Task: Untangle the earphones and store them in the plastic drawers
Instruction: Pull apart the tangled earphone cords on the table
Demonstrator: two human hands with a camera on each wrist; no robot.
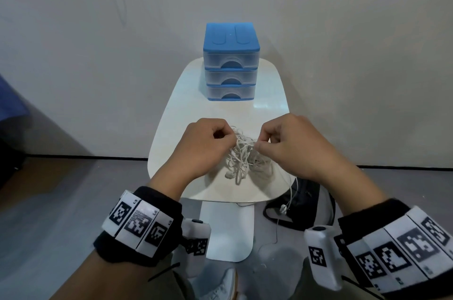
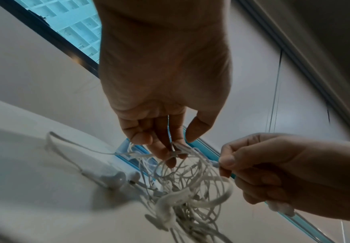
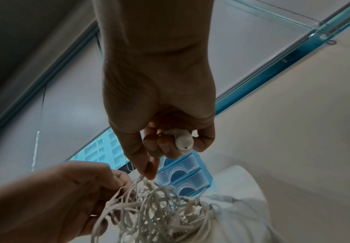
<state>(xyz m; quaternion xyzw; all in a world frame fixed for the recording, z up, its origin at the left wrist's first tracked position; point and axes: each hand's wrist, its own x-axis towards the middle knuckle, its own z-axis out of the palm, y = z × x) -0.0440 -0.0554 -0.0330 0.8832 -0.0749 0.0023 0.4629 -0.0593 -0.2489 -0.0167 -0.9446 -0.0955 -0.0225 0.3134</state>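
A matted clump of thin white rubbery earphones (image 1: 241,157) lies on the glossy, rounded white tabletop (image 1: 181,113), one cord dangling over the near edge. The left hand (image 1: 203,142) pinches cords at the clump's top; the right hand (image 1: 291,145) pinches a strand and curls round a smooth earbud (image 3: 183,142). Behind stand the plastic drawers (image 1: 231,66): three translucent, closed, blue-framed.
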